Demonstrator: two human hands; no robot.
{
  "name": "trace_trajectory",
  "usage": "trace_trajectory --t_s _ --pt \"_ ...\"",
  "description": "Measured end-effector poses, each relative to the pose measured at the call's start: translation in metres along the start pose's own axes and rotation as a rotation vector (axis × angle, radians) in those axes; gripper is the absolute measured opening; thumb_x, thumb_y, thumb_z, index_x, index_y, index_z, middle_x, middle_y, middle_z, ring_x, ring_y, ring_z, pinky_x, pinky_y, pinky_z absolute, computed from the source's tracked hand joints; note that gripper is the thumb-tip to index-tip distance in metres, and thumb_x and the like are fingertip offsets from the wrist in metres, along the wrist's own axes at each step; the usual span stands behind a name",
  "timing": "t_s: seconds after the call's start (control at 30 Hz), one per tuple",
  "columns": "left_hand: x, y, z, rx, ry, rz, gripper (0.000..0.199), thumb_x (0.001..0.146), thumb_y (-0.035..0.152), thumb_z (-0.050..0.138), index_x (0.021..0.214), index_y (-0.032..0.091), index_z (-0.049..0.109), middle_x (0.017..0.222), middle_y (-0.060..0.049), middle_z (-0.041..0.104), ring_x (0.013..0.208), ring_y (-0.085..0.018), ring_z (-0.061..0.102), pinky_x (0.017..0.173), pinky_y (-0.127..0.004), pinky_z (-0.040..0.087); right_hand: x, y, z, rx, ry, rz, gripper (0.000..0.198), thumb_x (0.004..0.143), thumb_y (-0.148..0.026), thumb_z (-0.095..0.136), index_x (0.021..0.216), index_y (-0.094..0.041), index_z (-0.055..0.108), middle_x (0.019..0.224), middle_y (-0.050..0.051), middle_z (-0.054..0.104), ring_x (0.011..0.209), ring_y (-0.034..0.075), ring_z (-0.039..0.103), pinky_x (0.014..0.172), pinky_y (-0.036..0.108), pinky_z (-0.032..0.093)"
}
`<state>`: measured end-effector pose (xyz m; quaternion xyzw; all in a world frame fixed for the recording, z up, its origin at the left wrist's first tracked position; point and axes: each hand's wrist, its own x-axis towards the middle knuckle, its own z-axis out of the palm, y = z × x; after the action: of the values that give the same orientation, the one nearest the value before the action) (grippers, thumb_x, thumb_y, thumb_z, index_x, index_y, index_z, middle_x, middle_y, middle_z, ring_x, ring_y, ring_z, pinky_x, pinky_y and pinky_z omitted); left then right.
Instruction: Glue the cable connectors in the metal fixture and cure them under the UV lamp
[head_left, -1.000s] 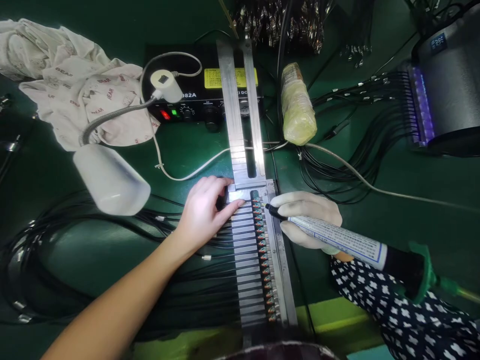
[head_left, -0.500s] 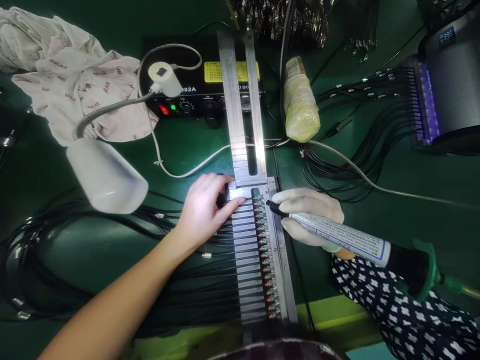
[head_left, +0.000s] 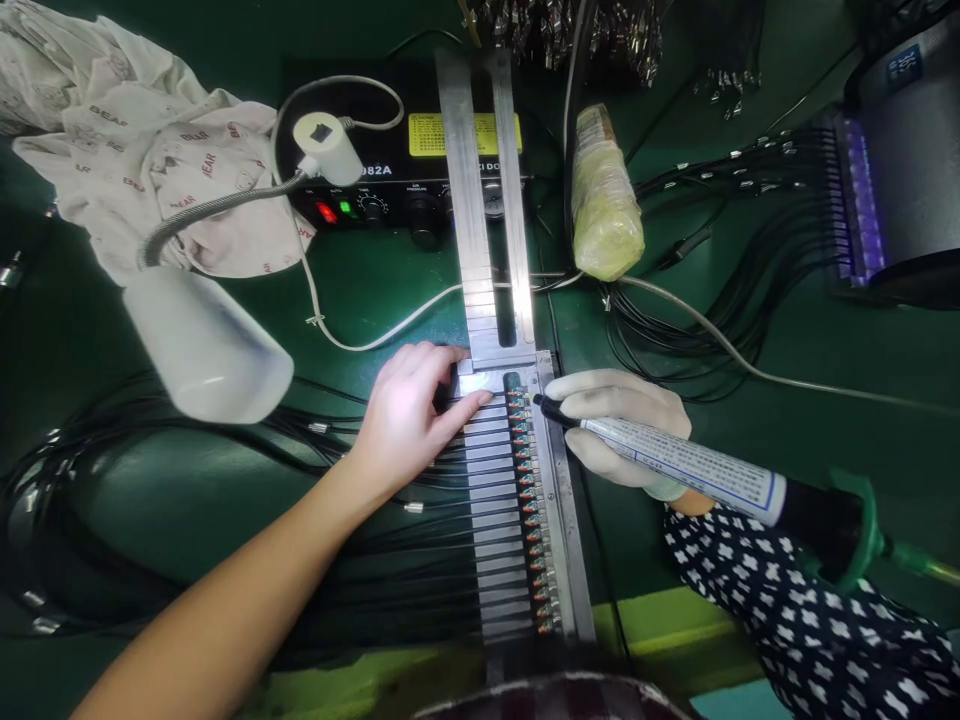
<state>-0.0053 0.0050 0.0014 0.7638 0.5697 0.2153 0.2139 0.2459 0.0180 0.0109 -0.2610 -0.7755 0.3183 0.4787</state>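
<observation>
My gloved right hand (head_left: 630, 430) is closed around a black-tipped dispensing syringe (head_left: 690, 462) with a printed white label. Its nozzle points left at the upper end of a row of small connectors with green boards (head_left: 534, 490). These sit in a slotted metal fixture (head_left: 493, 510), each with a thin black cable (head_left: 442, 580) running left. My bare left hand (head_left: 409, 420) rests at the fixture's upper left corner, thumb and index finger spread apart. The thumb lies over the top cables near the connectors, and the index fingertip touches the fixture's edge. Its other fingers are partly hidden.
Behind the fixture, a slotted metal plate (head_left: 471, 230) leans toward a black dispenser controller (head_left: 360, 200). A white gooseneck lamp (head_left: 210, 345) and printed cloth (head_left: 187, 180) are left. Right are a wrapped yellowish bundle (head_left: 606, 205) and a machine with purple light (head_left: 859, 200), with cables attached.
The view has shifted slightly. The syringe tip stays close to the uppermost connectors, and my left hand keeps its place on the fixture.
</observation>
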Motion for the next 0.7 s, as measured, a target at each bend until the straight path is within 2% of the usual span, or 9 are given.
trace_trajectory --t_s 0.47,0.7 --pt "0.0007 0.0004 0.0000 -0.017 -0.012 -0.019 0.035 0.090 0.049 0.059 0.107 0.019 0.058 0.083 -0.003 0.055 0.080 -0.019 0.052 0.078 -0.035 0.042 0.0002 -0.0032 -0.0009 -0.032 0.003 0.044 0.029 0.075 -0.007 0.070 0.101 -0.020 0.069 0.106 0.007 0.073 0.088 0.019 0.073 0.075 0.032 0.065" --pt "0.0011 0.0007 0.0000 -0.018 -0.009 -0.008 0.036 0.090 0.048 0.059 0.107 0.016 0.059 0.083 -0.003 0.055 0.079 -0.019 0.051 0.076 -0.034 0.041 -0.0019 -0.0028 -0.0017 -0.005 -0.031 0.007 0.031 0.075 -0.007 0.071 0.103 -0.020 0.068 0.105 0.007 0.073 0.087 0.019 0.073 0.073 0.030 0.065"
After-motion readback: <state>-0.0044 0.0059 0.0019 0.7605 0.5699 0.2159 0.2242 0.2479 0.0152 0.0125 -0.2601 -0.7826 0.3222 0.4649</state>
